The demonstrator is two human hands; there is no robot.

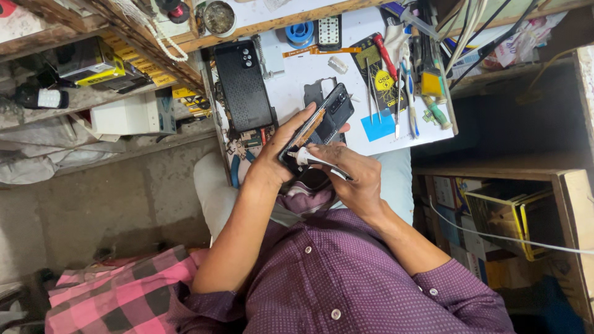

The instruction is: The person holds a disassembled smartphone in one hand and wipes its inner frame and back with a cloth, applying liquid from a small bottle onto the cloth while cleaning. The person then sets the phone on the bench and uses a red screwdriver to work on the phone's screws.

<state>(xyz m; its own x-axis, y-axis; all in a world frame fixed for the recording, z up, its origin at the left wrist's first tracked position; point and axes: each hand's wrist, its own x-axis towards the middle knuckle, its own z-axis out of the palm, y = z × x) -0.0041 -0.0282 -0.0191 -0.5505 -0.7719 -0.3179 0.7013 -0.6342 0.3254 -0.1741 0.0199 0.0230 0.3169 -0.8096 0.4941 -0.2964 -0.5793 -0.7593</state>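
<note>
Nearest to you, your left hand [272, 162] grips a dark phone [322, 120] by its edges, tilted, with the camera end pointing to the far side, just above the near edge of the white work mat [297, 77]. Your right hand [352, 176] is closed around a small white-tipped tube [315, 159], and its nozzle touches the near end of the phone, where the frame looks open. I judge that you are laying adhesive or similar along this edge, so the next move asks for a steady, thin line and no shaking of the phone.

Farther, on the mat, a second black phone back [242, 83] lies on the left, well apart from your hands. On the right are tweezers [371, 86], a red screwdriver [385, 55] and a blue square card [377, 128]. At the far edge lies a blue spool [300, 31].
</note>
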